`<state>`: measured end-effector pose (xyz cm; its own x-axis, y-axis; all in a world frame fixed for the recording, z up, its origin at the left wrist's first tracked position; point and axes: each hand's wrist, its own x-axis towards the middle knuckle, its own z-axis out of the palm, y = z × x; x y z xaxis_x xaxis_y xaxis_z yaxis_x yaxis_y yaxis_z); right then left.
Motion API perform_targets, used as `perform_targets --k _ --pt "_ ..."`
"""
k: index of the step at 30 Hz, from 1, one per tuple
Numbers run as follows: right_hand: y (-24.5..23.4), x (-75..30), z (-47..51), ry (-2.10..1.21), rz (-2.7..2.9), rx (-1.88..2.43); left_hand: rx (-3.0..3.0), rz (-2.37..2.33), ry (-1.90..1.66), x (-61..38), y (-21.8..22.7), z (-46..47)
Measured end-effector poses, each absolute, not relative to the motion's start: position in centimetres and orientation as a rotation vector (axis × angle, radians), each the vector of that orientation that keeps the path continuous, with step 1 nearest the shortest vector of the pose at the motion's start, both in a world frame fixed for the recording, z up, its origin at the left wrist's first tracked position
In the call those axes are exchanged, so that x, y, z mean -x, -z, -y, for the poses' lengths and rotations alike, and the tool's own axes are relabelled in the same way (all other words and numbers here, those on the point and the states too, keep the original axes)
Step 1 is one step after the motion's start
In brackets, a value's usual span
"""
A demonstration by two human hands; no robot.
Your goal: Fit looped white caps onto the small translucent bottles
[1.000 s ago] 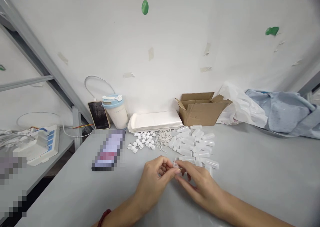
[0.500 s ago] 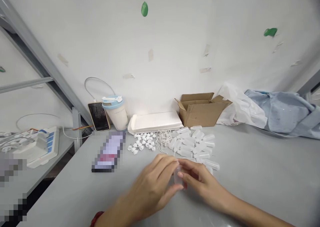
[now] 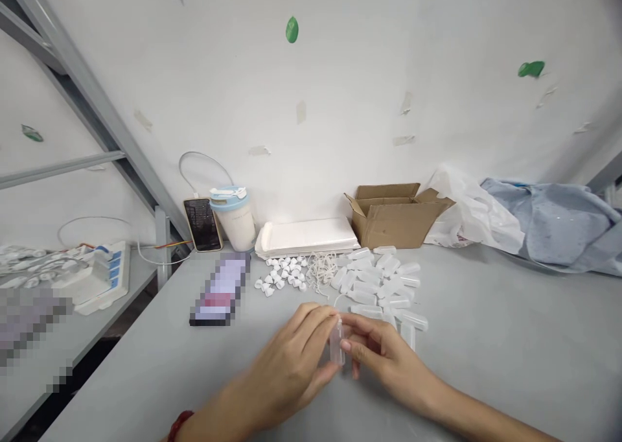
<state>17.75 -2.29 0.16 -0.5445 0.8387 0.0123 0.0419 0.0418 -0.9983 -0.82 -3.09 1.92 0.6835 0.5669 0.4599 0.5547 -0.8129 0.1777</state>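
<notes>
A small translucent plastic bottle (image 3: pixel 336 346) stands upright between my two hands, above the grey table. My right hand (image 3: pixel 389 358) grips it from the right, thumb on the front and fingers behind. My left hand (image 3: pixel 296 358) is closed about its left side, fingertips at the neck and thumb near the base. A thin white cord (image 3: pixel 339 299) rises from the neck by my fingertips; its lower end is hidden. Just beyond lie a pile of similar bottles (image 3: pixel 365 287), a tangle of white cords (image 3: pixel 321 270) and several small white caps (image 3: pixel 282 275).
Along the wall stand a phone (image 3: pixel 203 225), a lidded cup (image 3: pixel 236 221), a stack of white packets (image 3: pixel 308 236), an open cardboard box (image 3: pixel 396 221) and a white plastic bag (image 3: pixel 479 215). Blue cloth (image 3: pixel 554 225) lies right. Another phone (image 3: pixel 221 290) lies flat, left.
The view has shifted slightly. Both hands stay on the bottle, which now shows more fully between them. My left thumb has moved a little left.
</notes>
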Motion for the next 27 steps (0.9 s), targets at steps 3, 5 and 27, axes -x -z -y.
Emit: perform_targets --k 3,5,27 --pt "0.0 -17.6 2.6 -1.619 1.701 0.89 -2.721 -1.055 -0.82 2.4 -1.2 3.6" --pt "0.0 -17.8 2.4 -1.497 1.787 0.96 -2.681 -1.135 -0.828 3.8 -0.9 3.7" --pt "0.0 -20.8 -0.3 -0.139 2.607 1.143 -2.425 -1.413 -0.353 11.9 -1.0 1.7"
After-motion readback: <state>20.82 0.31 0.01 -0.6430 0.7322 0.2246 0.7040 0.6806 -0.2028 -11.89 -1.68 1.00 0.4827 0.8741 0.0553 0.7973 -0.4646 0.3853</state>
